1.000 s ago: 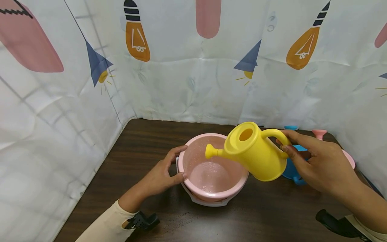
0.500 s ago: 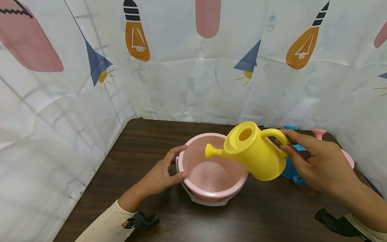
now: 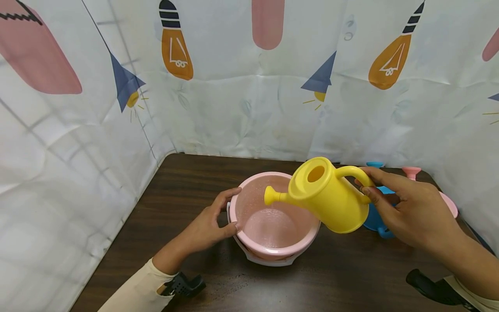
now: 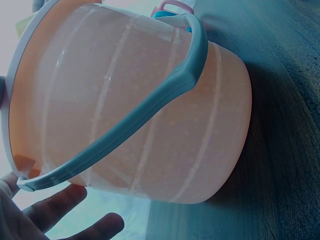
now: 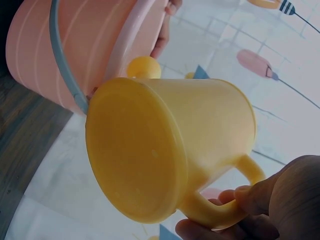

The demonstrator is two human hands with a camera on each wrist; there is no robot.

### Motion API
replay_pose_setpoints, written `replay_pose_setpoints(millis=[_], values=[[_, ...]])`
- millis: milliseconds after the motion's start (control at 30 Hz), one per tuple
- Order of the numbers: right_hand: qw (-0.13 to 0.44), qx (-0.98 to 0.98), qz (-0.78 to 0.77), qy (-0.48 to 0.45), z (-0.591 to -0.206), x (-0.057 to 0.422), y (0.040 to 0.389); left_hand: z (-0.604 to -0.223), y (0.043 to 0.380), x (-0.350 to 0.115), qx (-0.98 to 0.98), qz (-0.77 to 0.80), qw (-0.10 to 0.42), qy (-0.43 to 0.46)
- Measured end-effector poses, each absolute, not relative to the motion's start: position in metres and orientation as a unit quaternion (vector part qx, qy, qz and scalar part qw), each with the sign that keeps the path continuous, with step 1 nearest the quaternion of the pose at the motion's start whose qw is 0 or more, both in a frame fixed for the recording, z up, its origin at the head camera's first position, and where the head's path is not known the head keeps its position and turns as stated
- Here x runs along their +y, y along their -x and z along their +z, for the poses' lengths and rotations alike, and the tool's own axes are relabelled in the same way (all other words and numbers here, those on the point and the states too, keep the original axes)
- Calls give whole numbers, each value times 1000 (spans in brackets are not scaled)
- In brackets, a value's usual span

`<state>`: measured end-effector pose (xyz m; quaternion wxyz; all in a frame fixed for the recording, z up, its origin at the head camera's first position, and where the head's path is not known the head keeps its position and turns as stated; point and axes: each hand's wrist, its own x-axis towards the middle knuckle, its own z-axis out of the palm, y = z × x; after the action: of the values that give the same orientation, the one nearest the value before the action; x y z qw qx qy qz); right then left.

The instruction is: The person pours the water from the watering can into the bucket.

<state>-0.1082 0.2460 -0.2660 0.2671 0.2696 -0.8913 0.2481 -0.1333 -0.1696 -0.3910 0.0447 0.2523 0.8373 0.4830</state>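
A pink bucket (image 3: 249, 201) stands on the dark wooden table with shallow water in its bottom. My left hand (image 3: 206, 227) holds its left rim, thumb and forefinger on the edge; in the left wrist view other fingers (image 4: 102, 227) spread outside the wall. The bucket's grey handle (image 4: 135, 122) hangs down its side. My right hand (image 3: 413, 212) grips the handle of a yellow watering can (image 3: 341, 208). The can leans left, its spout head (image 3: 270, 196) over the bucket's opening. In the right wrist view the can's round base (image 5: 135, 155) faces the camera.
Behind my right hand stand a blue watering can (image 3: 375, 220) and a pink one (image 3: 448, 203), both partly hidden. A printed white curtain (image 3: 249, 112) hangs along the table's back and sides. Water drops (image 3: 234, 284) lie on the table (image 3: 183, 186) in front of the bucket.
Both hands, the bucket and the yellow watering can keep almost the same places. Faint water streaks and ripples below the spout head show less now.
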Motion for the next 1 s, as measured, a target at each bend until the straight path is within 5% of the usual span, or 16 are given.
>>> replay_pose_setpoints(millis=[1000], values=[[271, -896, 229, -268, -265, 245, 108, -390, 132, -169, 840, 481, 47, -247]])
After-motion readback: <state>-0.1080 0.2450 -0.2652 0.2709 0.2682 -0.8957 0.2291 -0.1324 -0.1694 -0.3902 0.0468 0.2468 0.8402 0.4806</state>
